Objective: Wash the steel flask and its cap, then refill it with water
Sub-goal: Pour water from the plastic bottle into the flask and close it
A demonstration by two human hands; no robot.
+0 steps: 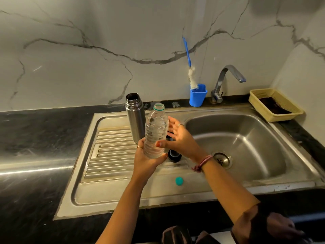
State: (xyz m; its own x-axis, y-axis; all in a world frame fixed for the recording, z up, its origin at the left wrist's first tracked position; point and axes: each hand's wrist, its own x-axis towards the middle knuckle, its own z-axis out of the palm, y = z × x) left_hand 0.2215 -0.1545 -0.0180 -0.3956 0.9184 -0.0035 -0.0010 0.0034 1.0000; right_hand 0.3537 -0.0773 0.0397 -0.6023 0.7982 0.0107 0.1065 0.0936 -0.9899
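Observation:
The steel flask (135,115) stands upright and uncapped on the sink's ribbed drainboard (109,148). In front of it my left hand (147,161) grips the bottom of a clear plastic water bottle (155,132), open at the top and held upright. My right hand (177,136) is beside the bottle with its fingers spread, the thumb touching the bottle's side. The flask's dark cap (174,156) lies on the drainboard just below my right hand, partly hidden. A small teal bottle cap (179,181) rests on the sink's front ledge.
The steel sink basin (246,138) with its drain (222,159) lies to the right, under a steel tap (226,80). A blue holder (197,95) with a bottle brush (190,67) stands by the wall. A beige basket (276,104) sits at the far right on the dark counter (35,138).

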